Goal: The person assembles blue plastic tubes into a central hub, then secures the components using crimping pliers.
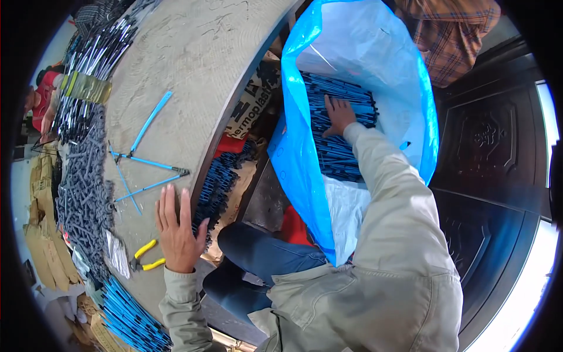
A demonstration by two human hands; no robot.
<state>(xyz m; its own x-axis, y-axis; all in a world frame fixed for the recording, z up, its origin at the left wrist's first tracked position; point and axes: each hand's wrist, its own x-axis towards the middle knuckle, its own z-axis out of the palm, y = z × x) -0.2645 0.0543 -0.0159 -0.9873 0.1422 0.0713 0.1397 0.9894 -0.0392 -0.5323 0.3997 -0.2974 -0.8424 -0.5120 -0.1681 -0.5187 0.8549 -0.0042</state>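
My right hand (339, 117) reaches into a large blue plastic bag (300, 141) on my right. Its fingers are apart, lying on a pile of thin blue rods (343, 85) with black ends inside. My left hand (180, 234) rests by the near edge of the grey table (176, 64), palm down, fingers stretched and spread, holding nothing. Just beyond its fingertips lies a jointed assembly of blue rods (153, 161) with black connectors. To its left are pliers (144, 256) with yellow handles. One wider blue strip (151, 120) angles up from the assembly.
Dark grey connectors (88, 176) are heaped along the table's left side, beside black and silver rods (97, 56) and a bottle (91, 87). More blue rods (130, 317) lie at lower left. Under the table edge is an open sack (249, 105). People sit far left and upper right; a dark door (484, 141) stands right.
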